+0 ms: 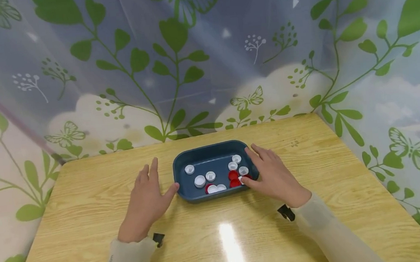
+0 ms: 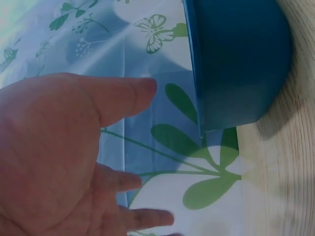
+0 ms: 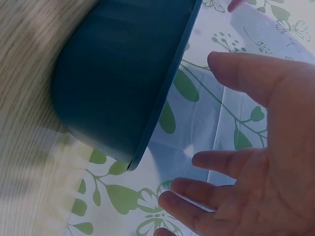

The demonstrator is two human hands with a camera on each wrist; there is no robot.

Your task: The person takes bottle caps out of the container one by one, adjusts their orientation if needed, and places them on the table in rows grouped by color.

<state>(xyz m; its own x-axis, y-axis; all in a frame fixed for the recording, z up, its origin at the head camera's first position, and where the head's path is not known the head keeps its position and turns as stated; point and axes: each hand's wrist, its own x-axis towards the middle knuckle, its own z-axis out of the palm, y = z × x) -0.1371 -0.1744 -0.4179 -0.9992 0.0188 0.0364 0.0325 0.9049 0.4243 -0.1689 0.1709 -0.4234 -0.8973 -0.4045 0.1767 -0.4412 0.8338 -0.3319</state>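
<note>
A dark blue oblong tub (image 1: 197, 199) sits on the table, with several small round white pieces (image 1: 200, 181) like bottle caps and a few red ones (image 1: 234, 183) inside. My left hand (image 1: 146, 203) hovers beside the tub's left end, thumb stretched toward its rim and fingers spread. Over the tub's right end reaches my right hand (image 1: 276, 178), overlapping the rim and some of the pieces in the head view. In the right wrist view, air shows between the thumb (image 3: 241, 71) and the tub wall (image 3: 118, 83). Nothing is in either hand.
The light wooden table (image 1: 309, 155) runs back to a curtain (image 1: 196, 65) printed with green leaves and butterflies, which also encloses the sides. A bright reflection (image 1: 229, 246) lies on the tabletop in front of the tub. Small black clips (image 1: 286, 212) sit at both wrists.
</note>
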